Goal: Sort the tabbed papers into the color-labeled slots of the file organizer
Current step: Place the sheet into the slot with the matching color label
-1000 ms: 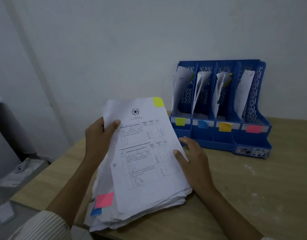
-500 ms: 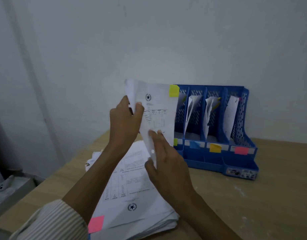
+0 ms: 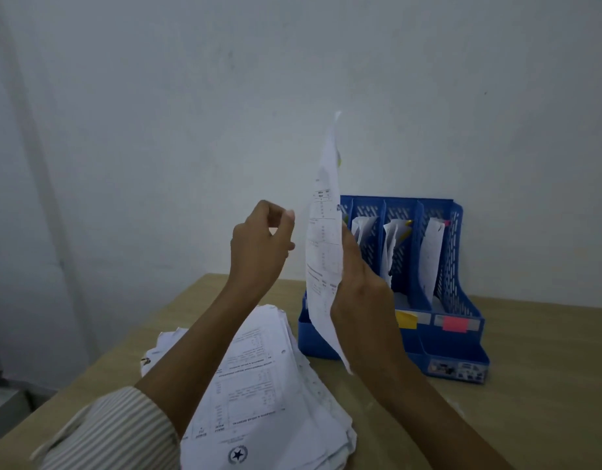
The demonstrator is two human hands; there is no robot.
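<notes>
My right hand (image 3: 359, 293) grips a white printed sheet (image 3: 323, 232) with a yellow-green tab, held upright and edge-on in front of the left end of the blue file organizer (image 3: 459, 337). My left hand (image 3: 260, 245) hovers just left of the sheet with curled fingers, apart from it and holding nothing. The organizer's slots each hold curled papers; its orange-yellow label (image 3: 407, 319) and pink label (image 3: 455, 323) show, while the left labels are hidden behind the sheet and my hand. A thick paper stack (image 3: 265, 385) lies on the wooden table (image 3: 530, 418) under my left forearm.
A white wall rises directly behind the organizer. The table's left edge drops off toward a grey surface (image 3: 7, 405) at the lower left. Bare tabletop lies to the right of and in front of the organizer.
The sheet was lifted off the stack and turned upright, edge-on. My left hand let go of it, leaving it in my right hand alone, which raised it in front of the organizer.
</notes>
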